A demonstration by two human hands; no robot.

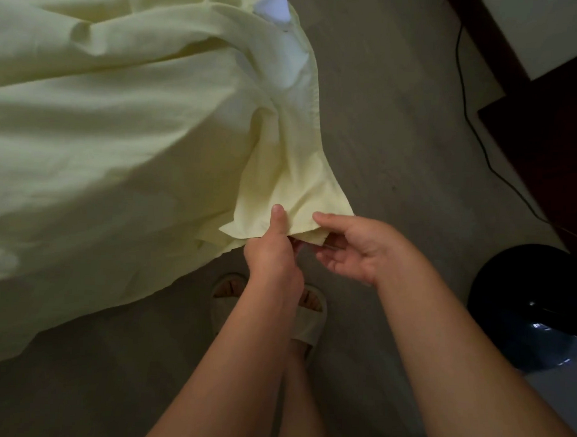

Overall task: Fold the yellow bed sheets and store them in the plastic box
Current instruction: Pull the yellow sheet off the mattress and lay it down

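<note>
Grey concrete-looking floor (pixel 398 130) fills most of the shot, pretty dim lighting overall. Big pale yellow bed sheet (pixel 120 130) takes up the whole left side, bunched and wrinkly, draped over what looks like a bed with a bit of white mattress or pillow (pixel 276 7) poking out at the top edge. Its lower edge hangs down toward the floor.

Both hands are at 1 corner of the sheet, roughly in the middle of the view. Left hand (pixel 273 250) is pinching the corner, thumb flat on top of the fabric and the other fingers tucked underneath. Right hand (pixel 354 250) is just beside it, thumb on the top of the hem with the fingers curled under it, so it's gripping that same edge too. The corner fans out above the hands into a gathered fold running up to the bed.

Below the arms you can see 2 feet in light slides (pixel 309 320) on the floor. Over on the right there's a dark wooden piece of furniture (pixel 545 135), a black cable (pixel 470 120) trailing across the floor, and a shiny black round thing (pixel 526 308), can't tell what it is.
</note>
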